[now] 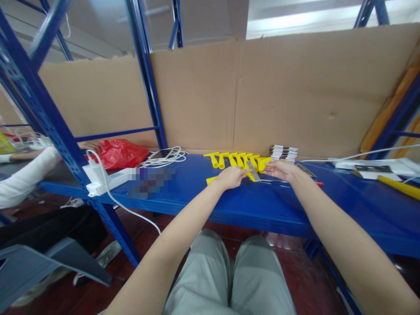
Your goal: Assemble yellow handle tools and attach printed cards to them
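Observation:
My left hand (231,177) is closed at the fingertips around a yellow plastic scraper with a flat grey metal blade (253,171). The blade stands tilted between my two hands. My right hand (278,169) is just to the right of it, fingers stretched toward the blade and the yellow pieces; whether they touch it I cannot tell. Behind the hands runs a row of yellow T-shaped plastic handles (232,159). Another yellow piece (210,180) lies partly hidden by my left wrist. A thin metal rod and a red-ended tool (319,183) lie by my right forearm.
Stacked black-and-white pieces (284,153) stand against the cardboard wall (278,96). Left on the blue shelf (183,188) are a white power strip (111,180), coiled white cable (167,157) and a red plastic bag (123,153). A co-worker's sleeve (31,175) shows beyond the post.

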Motion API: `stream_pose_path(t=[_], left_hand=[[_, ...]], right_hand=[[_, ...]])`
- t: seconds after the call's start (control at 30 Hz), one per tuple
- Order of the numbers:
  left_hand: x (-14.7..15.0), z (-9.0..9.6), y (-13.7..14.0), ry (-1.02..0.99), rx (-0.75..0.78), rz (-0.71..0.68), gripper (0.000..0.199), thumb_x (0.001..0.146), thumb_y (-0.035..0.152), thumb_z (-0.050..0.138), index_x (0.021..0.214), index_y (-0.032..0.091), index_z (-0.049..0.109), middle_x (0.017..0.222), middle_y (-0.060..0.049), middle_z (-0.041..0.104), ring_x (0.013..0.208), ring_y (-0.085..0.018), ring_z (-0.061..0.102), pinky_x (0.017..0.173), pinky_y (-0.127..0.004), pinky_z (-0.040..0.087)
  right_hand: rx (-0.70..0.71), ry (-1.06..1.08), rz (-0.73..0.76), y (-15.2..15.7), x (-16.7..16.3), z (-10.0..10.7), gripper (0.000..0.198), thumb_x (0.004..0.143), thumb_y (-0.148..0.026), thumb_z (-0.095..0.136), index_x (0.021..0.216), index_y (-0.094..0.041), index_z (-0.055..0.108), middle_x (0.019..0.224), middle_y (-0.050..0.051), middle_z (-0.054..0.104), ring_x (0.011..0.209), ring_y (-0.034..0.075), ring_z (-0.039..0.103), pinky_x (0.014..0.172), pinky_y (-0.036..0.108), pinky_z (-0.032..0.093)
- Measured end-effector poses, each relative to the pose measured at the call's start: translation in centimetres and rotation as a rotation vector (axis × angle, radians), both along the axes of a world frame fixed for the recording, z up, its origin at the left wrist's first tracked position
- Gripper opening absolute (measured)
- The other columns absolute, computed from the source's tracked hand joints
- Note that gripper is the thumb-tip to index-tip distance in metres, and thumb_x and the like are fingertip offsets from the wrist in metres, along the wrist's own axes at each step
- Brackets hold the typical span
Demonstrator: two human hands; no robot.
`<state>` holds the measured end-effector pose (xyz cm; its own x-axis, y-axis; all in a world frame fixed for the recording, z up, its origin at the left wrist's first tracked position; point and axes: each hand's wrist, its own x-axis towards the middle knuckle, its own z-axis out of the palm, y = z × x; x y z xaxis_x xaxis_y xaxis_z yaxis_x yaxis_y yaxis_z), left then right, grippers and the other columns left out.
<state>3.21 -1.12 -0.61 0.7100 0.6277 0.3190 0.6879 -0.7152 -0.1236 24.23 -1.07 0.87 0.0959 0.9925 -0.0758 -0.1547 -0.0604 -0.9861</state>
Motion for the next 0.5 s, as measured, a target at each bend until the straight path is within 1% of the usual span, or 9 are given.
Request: stream_pose_path(t=[0.13,0.3,0.5], left_hand=[[0.0,-0.1,0.1,-0.001,0.011,-0.006,0.043,0.095,0.022,0.039,0.137,0.022,0.049,0.11,-0.012,0.068,0.1,-0.022,0.065,0.084,-0.031,0.05],[0.0,-0.2,0.2,-0.018,0.012,-0.01,0.042,0.095,0.023,0.04,0.136,0.022,0.051,0.111,-0.012,0.068,0.1,-0.021,0.065,0.084,-0.031,0.05],[0.0,-0.1,0.1,-0.015,0.003,-0.011,0.042,0.096,0.023,0.038,0.135,0.023,0.052,0.111,-0.011,0.067,0.1,-0.021,0.064,0.083,-0.031,0.05]], right_hand=[[-0.061,0.037,-0.06,-0.7,-0.8,0.6,0.023,0.085,0.003,0.043,0.08,-0.012,0.059,0.059,0.003,0.064,0.051,0.009,0.059,0.058,0.02,0.054],[-0.04,0.034,-0.033,-0.8,-1.1,0.8,0.023,0.087,0.001,0.043,0.078,-0.012,0.059,0.058,0.003,0.064,0.051,0.009,0.058,0.053,0.018,0.052],[-0.035,-0.052,-0.051,-0.9,-1.4,0.9,0.018,0.085,-0.003,0.051,0.072,-0.012,0.059,0.053,0.003,0.061,0.047,0.009,0.055,0.048,0.018,0.047]])
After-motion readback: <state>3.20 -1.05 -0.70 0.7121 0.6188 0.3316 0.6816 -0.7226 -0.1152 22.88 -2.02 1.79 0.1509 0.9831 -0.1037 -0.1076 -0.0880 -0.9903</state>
